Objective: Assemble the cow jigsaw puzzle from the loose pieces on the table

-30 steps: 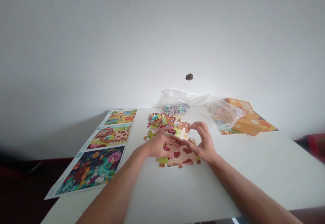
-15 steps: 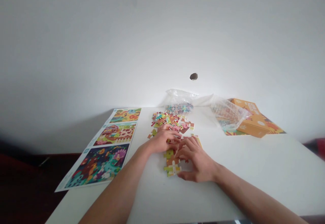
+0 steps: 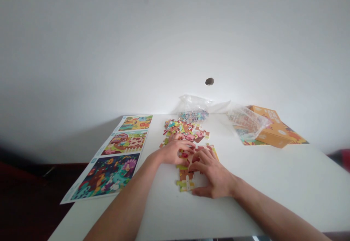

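Note:
A partly joined jigsaw (image 3: 186, 181) with brown, red and green patches lies near the middle of the white table (image 3: 273, 182). My right hand (image 3: 212, 173) lies flat on it, fingers stretched out and pressing down. My left hand (image 3: 176, 150) rests on the puzzle's far left part, fingers extended over the pieces. A heap of loose colourful pieces (image 3: 184, 129) sits just beyond both hands.
A long sheet with three picture guides (image 3: 115, 157) lies at the left. Two clear plastic bags (image 3: 247, 122) of pieces lie at the back, beside an orange box (image 3: 270, 128) at the far right. The table's near and left edges drop to a dark floor.
My right hand went from a pinch above the puzzle to lying flat on it. My left hand stayed on the left part. The view shifted slightly.

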A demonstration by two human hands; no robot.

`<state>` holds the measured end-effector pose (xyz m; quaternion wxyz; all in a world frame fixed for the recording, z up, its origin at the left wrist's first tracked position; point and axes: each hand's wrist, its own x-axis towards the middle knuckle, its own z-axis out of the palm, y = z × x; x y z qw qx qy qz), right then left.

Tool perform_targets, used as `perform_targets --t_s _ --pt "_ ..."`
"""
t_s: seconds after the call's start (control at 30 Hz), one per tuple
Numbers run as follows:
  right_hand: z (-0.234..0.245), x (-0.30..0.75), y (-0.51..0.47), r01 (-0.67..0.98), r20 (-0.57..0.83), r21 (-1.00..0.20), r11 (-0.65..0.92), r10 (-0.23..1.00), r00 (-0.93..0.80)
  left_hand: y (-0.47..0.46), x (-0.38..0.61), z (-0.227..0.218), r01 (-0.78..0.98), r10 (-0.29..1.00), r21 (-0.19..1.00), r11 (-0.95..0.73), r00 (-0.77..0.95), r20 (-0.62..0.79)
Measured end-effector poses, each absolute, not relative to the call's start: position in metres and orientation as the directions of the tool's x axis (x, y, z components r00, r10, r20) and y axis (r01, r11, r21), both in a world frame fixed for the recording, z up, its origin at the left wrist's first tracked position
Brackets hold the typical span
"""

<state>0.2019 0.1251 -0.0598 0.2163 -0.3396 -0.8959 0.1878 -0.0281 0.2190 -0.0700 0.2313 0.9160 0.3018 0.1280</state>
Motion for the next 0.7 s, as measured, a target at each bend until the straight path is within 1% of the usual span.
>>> perform_targets --t_s 0.17,0.4,0.7 --pt "-0.0575 0.2016 0.1246 0.512 0.258 -0.483 0.710 0.674 -0.692 0.2195 -0.0293 -0.0694 0.470 0.589 0.522 -0.711 0.805 0.077" --pt "-0.0594 0.2013 0.1246 0.512 0.258 -0.487 0.708 0.676 -0.690 0.2167 -0.0261 -0.0642 0.511 0.606 0.505 -0.695 0.795 0.030" --pt "-0.0602 0.2013 0.1250 0.520 0.253 -0.476 0.709 0.677 -0.691 0.2142 -0.0244 -0.0639 0.488 0.594 0.510 -0.708 0.802 0.057"
